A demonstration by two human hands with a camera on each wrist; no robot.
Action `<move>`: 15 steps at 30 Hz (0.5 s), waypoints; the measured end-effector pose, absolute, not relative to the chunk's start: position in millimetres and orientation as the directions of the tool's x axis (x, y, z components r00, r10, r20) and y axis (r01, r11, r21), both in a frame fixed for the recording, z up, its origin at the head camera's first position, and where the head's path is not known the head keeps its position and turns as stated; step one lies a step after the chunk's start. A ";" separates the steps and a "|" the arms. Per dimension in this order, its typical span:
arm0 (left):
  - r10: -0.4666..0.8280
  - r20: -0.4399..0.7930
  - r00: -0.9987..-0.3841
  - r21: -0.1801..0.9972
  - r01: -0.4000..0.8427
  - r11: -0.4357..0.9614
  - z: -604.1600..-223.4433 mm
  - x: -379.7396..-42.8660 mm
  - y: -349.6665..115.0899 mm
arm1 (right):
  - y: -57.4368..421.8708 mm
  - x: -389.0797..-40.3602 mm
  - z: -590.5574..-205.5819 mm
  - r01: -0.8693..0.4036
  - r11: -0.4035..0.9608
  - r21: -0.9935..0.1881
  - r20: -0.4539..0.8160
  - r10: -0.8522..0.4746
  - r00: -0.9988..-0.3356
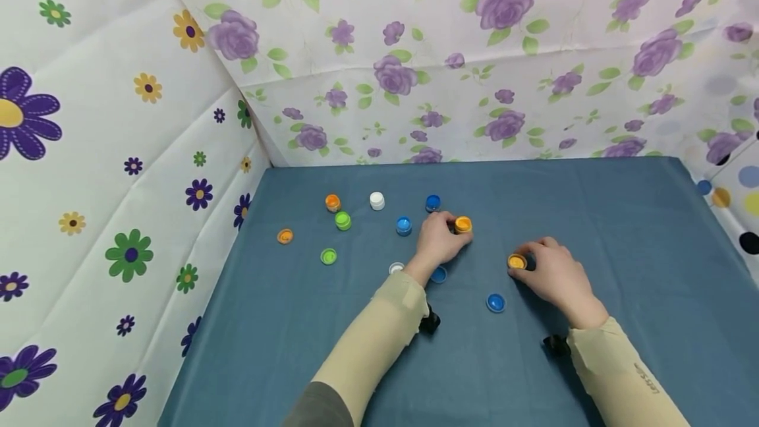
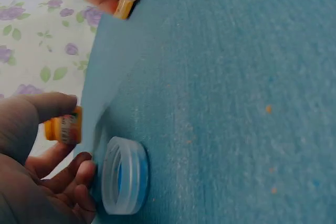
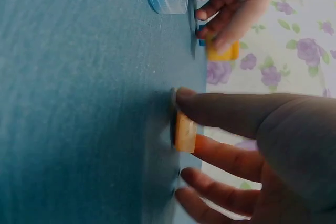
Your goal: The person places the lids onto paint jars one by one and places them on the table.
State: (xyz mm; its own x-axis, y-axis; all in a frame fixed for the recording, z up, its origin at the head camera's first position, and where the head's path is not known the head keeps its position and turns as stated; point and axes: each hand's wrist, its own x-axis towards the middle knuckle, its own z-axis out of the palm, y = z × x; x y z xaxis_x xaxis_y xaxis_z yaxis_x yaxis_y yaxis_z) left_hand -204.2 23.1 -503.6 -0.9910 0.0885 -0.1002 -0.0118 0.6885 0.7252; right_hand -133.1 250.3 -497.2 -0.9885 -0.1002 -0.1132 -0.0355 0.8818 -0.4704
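Note:
My left hand (image 1: 440,241) pinches a small yellow-orange paint pot (image 1: 463,224) between thumb and fingers. In the left wrist view that pot (image 2: 65,128) is tilted on its side, a printed label round its body. To the right, my right hand (image 1: 554,272) holds a round yellow lid (image 1: 517,261) by its edge, close to the cloth. The right wrist view shows thumb and index finger on the lid (image 3: 186,132). Pot and lid are apart. Between the hands and nearer me lies a blue lid (image 1: 495,302); another blue lid (image 1: 439,274) sits beside my left wrist.
Orange (image 1: 333,202), green (image 1: 342,220), white (image 1: 377,200), light blue (image 1: 403,226) and dark blue (image 1: 433,202) pots stand farther back. An orange lid (image 1: 285,236) and a green lid (image 1: 329,256) lie left; my left forearm partly hides a white lid (image 1: 396,267). Blue cloth (image 1: 628,229) covers the table.

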 end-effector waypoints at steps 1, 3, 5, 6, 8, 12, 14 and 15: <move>0.084 -0.087 -0.993 0.752 -0.010 0.659 -503.3 -203.7 20.9 | 251.1 -133.2 -498.4 -0.033 0.870 -0.492 -0.108 -0.098 -0.989; 0.077 -0.057 -0.995 0.809 -0.001 0.588 -502.0 -201.7 16.0 | 253.0 -132.9 -500.8 -0.033 0.843 -0.537 -0.089 -0.096 -0.991; 0.081 -0.019 -0.997 0.855 0.026 0.518 -499.4 -197.7 10.3 | 255.0 -131.8 -502.5 -0.032 0.811 -0.584 -0.077 -0.095 -0.993; 0.089 0.006 -0.996 0.872 0.049 0.488 -497.6 -195.0 7.3 | 255.9 -130.8 -502.8 -0.032 0.799 -0.601 -0.073 -0.095 -0.993; 0.105 0.050 -0.993 0.901 0.091 0.425 -494.0 -189.2 1.0 | 257.2 -129.1 -502.5 -0.037 0.778 -0.628 -0.065 -0.099 -0.993; 0.138 0.138 -0.981 0.928 0.177 0.328 -487.4 -176.2 -11.9 | 258.1 -126.3 -496.7 -0.054 0.753 -0.655 -0.052 -0.116 -0.992; 0.155 0.169 -0.973 0.939 0.207 0.276 -486.0 -170.5 -18.2 | 258.1 -125.4 -492.4 -0.054 0.738 -0.672 -0.052 -0.121 -0.991; 0.165 0.185 -0.969 0.942 0.223 0.250 -485.4 -167.8 -21.2 | 257.8 -125.0 -489.9 -0.052 0.730 -0.682 -0.054 -0.121 -0.991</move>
